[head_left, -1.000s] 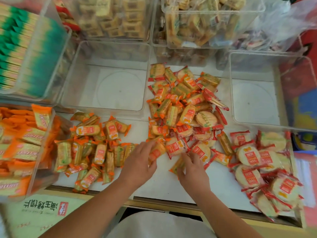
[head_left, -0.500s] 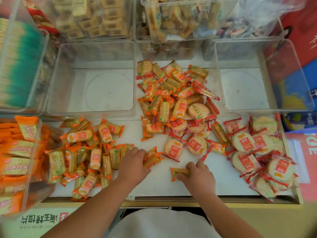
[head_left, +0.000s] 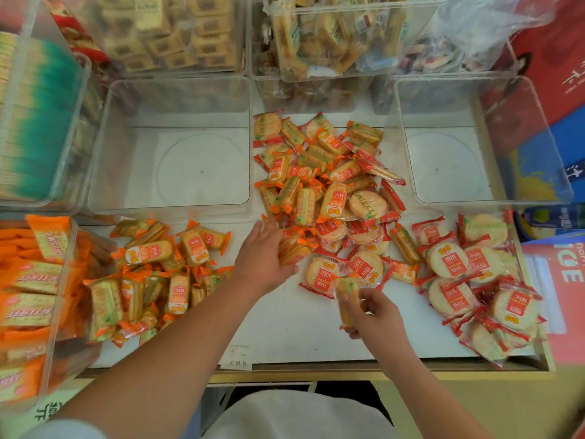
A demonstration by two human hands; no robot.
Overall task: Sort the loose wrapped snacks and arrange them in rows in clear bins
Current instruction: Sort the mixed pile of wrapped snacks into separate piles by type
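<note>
A mixed heap of wrapped snacks (head_left: 326,185) lies in the middle of the white table (head_left: 294,331). To its left is a pile of orange-wrapped oval crackers (head_left: 152,280); to its right, a pile of red-wrapped round rice crackers (head_left: 474,280). My left hand (head_left: 262,258) rests on the near edge of the heap, fingers closed over orange-wrapped crackers (head_left: 292,248). My right hand (head_left: 373,312) holds one orange-wrapped cracker (head_left: 346,299) upright above the table. Two empty clear bins stand behind, one at the left (head_left: 171,90) and one at the right (head_left: 538,122).
A clear bin of orange packets (head_left: 31,296) stands at the left edge, and a bin of green-striped packets (head_left: 34,122) behind it. Filled clear bins (head_left: 332,36) line the back. A red box (head_left: 563,274) lies at the right. The table's front edge (head_left: 316,373) is close to my body.
My left hand moved right, from beside the orange pile to the near edge of the mixed heap. My right hand lifted the orange-wrapped cracker off the table.
</note>
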